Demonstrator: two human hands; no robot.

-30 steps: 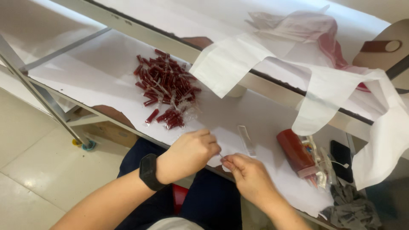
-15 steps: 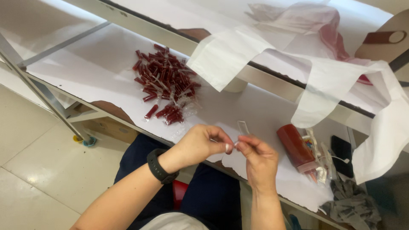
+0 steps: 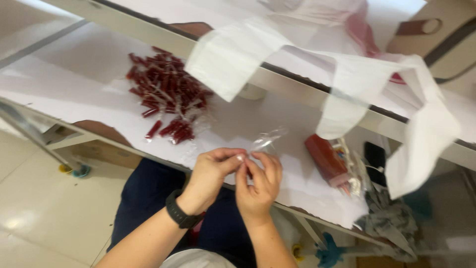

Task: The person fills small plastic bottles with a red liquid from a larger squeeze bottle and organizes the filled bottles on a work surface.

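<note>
**Carefully: a thin clear bag between both hands**

Right now we hold a small clear bag [image 3: 265, 144] up over the near edge of the counter [image 3: 74, 94], in front of our lap. Our left hand [image 3: 213, 171] pinches its lower end between thumb and forefinger, fingers closed tight at the tips. Our right hand [image 3: 258, 183] meets it from the other side, fingers curled and pinched on the same end, so the two hands touch at the fingertips. The rest of the bag stands up past the fingers, blurred.

We judge the bag to be very light, limp and slick: a film that crumples and slips easily. It is best held at an edge with fingertips, as now, one hand on each side.

Farther back on the counter lies a heap of small dark red pieces [image 3: 166, 94], some at its near edge in clear wraps. To the right, near the counter's edge, lies a red packet [image 3: 327, 159] beside crumpled clear plastic [image 3: 352, 178]. White sheets [image 3: 233, 54] hang over a rail [image 3: 297, 82] above. A black band [image 3: 179, 214] sits on our left wrist.
</note>
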